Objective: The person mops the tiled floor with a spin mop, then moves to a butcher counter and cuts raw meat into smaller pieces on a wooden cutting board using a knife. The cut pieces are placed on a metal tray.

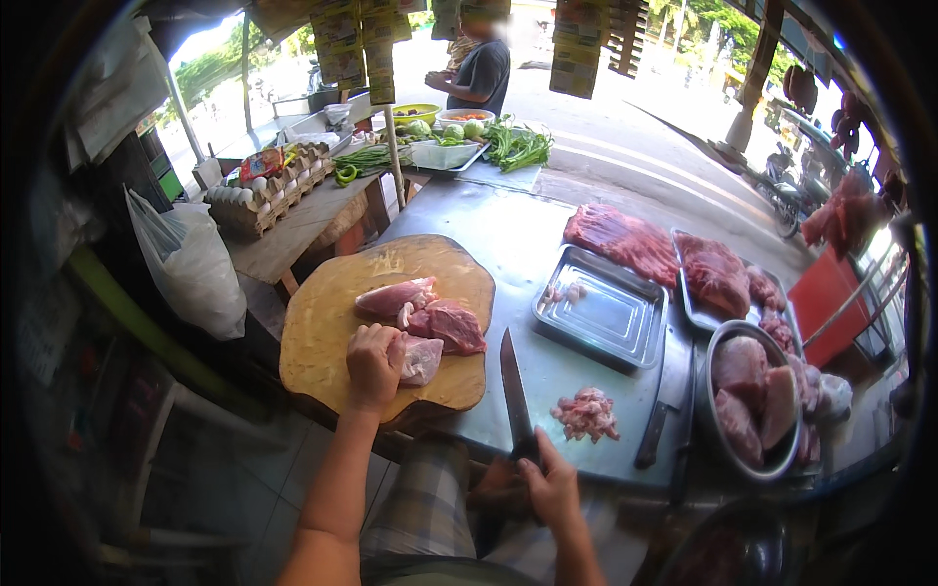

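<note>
My left hand (375,367) is curled closed over the wooden chopping board (322,322), gripping the near left edge of a pale-skinned piece of meat (421,359). Its fingertips are partly hidden. Just beyond lie two more chunks: a dark red piece of meat (455,325) and a longer pink one (396,296). My right hand (550,481) is wrapped round the dark handle of a long knife (515,391). The blade points up and away, right of the board, apart from the meat. A small heap of meat scraps (586,414) sits on the metal tabletop to its right.
A steel tray (606,317) holds a few scraps. Behind it lies a meat slab (622,242). A cleaver (664,410) rests beside a bowl (711,430) of large cuts. Egg trays (269,200), vegetables (518,142) and a plastic bag (200,273) stand left and back. A person (479,68) stands beyond.
</note>
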`<state>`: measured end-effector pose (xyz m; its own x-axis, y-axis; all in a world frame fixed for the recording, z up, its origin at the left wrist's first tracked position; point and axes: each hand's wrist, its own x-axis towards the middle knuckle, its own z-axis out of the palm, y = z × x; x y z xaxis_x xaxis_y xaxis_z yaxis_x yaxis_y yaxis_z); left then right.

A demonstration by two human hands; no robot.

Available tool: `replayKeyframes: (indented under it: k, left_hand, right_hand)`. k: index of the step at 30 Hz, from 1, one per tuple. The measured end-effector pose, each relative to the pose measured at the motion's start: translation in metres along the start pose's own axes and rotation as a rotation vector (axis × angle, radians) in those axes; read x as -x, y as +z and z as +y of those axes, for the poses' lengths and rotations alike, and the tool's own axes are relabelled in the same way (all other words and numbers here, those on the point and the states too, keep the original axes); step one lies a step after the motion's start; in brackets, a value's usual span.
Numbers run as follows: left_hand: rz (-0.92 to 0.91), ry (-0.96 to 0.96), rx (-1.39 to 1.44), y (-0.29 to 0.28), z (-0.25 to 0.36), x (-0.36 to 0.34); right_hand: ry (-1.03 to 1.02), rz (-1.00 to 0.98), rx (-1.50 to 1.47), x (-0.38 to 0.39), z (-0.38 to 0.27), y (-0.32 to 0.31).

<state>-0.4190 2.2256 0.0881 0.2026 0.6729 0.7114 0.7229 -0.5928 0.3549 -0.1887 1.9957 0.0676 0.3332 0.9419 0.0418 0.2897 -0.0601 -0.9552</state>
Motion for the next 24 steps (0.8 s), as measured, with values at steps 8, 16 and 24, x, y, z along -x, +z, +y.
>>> replayKeyframes:
  k: [8, 16, 24]
  left_hand:
    - [0.06, 0.083, -0.031, -0.001, -0.001, -0.002]
    - [-0.107, 0.031, 0.073, 0.001, -0.002, 0.002]
    - [-0.107, 0.024, 0.019, -0.001, 0.003, -0.002]
  right_hand:
    - [0.051, 0.011, 0.046, 0.003, -0.006, 0.002]
    - [0.027, 0.008, 0.037, 0.004, -0.004, 0.007]
    - [0.068, -0.034, 0.012, 0.005, -0.015, 0.004]
